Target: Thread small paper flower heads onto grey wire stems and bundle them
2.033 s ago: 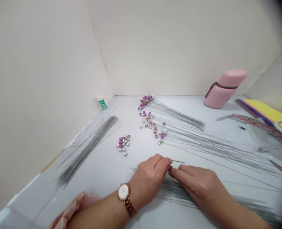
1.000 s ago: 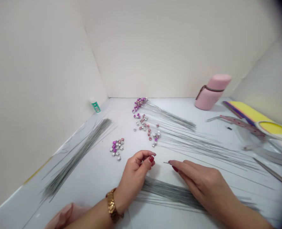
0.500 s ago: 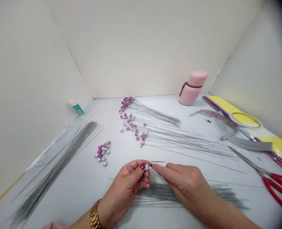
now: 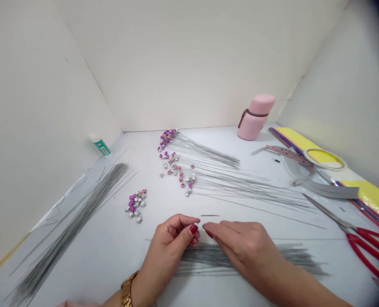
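Between the thumb and fingers of my left hand [image 4: 173, 245] is a small silver star bead [image 4: 196, 224], mostly covered by the fingertips. My right hand [image 4: 247, 243] is closed just to the right of it, its fingertips pinching a thin wire [image 4: 317, 239] that runs out past the hand. A short bit of wire shows in the narrow gap between the hands. Beneath them lies a bundle of grey wires [image 4: 205, 255]. A loose pile of silver, purple and pink star beads [image 4: 136, 204] sits left of my left hand.
Finished beaded wires [image 4: 208, 149] lie behind the hands. A long wire bundle [image 4: 74, 226] slants along the left. A short dark metal piece [image 4: 210, 215] is just ahead. Red-handled scissors [image 4: 346, 224], a tape roll [image 4: 325, 159] and a pink flask [image 4: 256, 119] stand rightward.
My right fingertips have drawn slightly away from the bead, which is now more hidden in my left fingers. The long wire's right end has risen a little. The view has shifted slightly.
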Demonstrator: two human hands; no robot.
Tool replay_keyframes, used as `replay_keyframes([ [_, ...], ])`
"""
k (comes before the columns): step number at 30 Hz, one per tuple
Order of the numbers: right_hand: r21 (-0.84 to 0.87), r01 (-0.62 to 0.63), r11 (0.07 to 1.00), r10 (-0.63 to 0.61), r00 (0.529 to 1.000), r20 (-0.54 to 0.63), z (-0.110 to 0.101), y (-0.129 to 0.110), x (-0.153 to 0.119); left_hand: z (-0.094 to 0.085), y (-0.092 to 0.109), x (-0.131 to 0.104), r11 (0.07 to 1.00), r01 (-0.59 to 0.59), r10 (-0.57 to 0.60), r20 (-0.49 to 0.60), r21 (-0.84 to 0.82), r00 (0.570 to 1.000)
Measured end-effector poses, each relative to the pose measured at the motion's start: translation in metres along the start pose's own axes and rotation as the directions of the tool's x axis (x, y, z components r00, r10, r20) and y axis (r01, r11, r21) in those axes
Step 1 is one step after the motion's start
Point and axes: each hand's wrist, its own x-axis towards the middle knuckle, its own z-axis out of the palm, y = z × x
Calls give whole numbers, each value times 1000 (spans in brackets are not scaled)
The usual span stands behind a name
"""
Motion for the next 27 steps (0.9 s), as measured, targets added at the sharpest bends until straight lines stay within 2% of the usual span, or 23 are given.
replay_keyframes([
  [7,72,-19,997,16,999,42,3,-3,0,2,0,-4,999,-25,24,35,41,999],
  [13,50,-59,997,55,995,82,7,0,2,1,-2,-2,997,-28,25,49,70,998],
  [15,31,-75,997,72,994,81,2,5,4,-1,-3,1,997,-41,42,-13,60,999],
  [18,-56,-98,994,100,994,35,-9,21,5,-5,-5,6,993,-92,103,-166,75,981],
  [21,-142,-96,985,91,995,-43,-16,40,5,-12,-4,9,979,-143,168,-177,148,970],
  [24,-180,-135,974,109,983,-145,-17,54,6,-22,3,11,890,-244,325,-161,386,932],
  [26,-202,-160,966,121,974,-193,-14,56,7,-33,14,11,735,-273,448,-142,620,883],
  [27,-193,-153,969,118,977,-179,-13,55,8,-39,21,10,641,-252,481,-124,725,868],
])
